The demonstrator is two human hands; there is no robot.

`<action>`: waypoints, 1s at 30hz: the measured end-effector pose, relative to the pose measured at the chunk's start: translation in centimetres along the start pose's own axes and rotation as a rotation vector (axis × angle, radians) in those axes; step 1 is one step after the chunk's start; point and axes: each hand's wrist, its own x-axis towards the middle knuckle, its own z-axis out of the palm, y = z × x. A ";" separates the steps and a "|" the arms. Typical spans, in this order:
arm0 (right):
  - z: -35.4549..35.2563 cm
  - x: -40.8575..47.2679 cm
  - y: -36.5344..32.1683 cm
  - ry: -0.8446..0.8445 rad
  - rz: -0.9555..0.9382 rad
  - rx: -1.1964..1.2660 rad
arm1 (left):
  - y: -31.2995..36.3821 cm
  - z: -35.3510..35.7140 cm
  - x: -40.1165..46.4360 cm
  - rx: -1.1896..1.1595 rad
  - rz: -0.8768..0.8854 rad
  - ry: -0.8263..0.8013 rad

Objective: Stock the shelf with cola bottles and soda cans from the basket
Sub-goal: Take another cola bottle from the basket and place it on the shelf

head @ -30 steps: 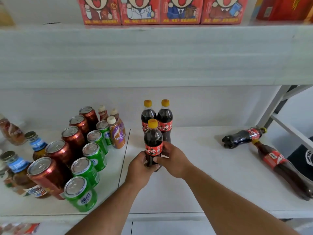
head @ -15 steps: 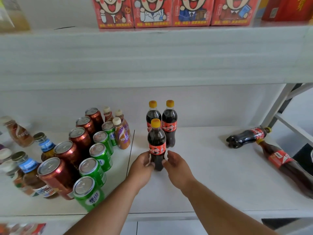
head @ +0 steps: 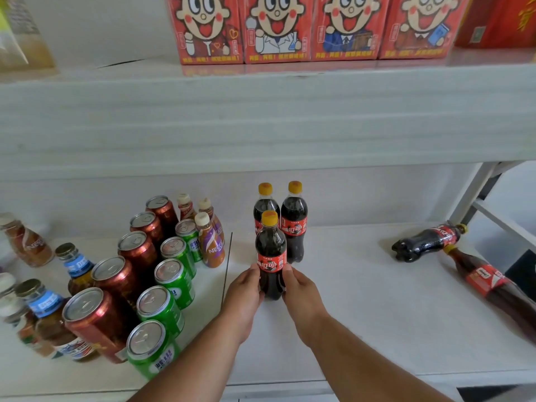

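White shelving fills the head view: a lower shelf point(head: 362, 300) under a thick upper board carrying red cartoon cartons point(head: 310, 27). At about 9 o'clock stand rows of red cans point(head: 136, 250) and green cans point(head: 174, 274). Centre frame, the front cola bottle point(head: 271, 256) stands upright, long axis vertical, just ahead of two more upright bottles point(head: 294, 224) at 12 o'clock. The left hand point(head: 243, 294) and right hand point(head: 301, 294) bracket its lower body, fingertips touching each side, fingers only loosely bent (more a steadying touch than a firm hold). Two cola bottles point(head: 426, 242) lie on their sides at 3 o'clock, well apart from the hands; the right hand is nearer them, so I judge it would reach next.
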 end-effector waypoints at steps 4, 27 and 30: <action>0.5 0.6 -0.5 0.006 -0.010 0.013 | 0.6 -0.1 0.7 0.010 0.011 0.007; 0.8 2.1 -1.8 0.039 -0.015 -0.014 | 2.1 0.4 1.9 0.073 0.029 0.061; 0.3 1.5 -1.6 0.038 -0.016 -0.054 | 1.9 0.3 1.1 0.143 0.051 0.090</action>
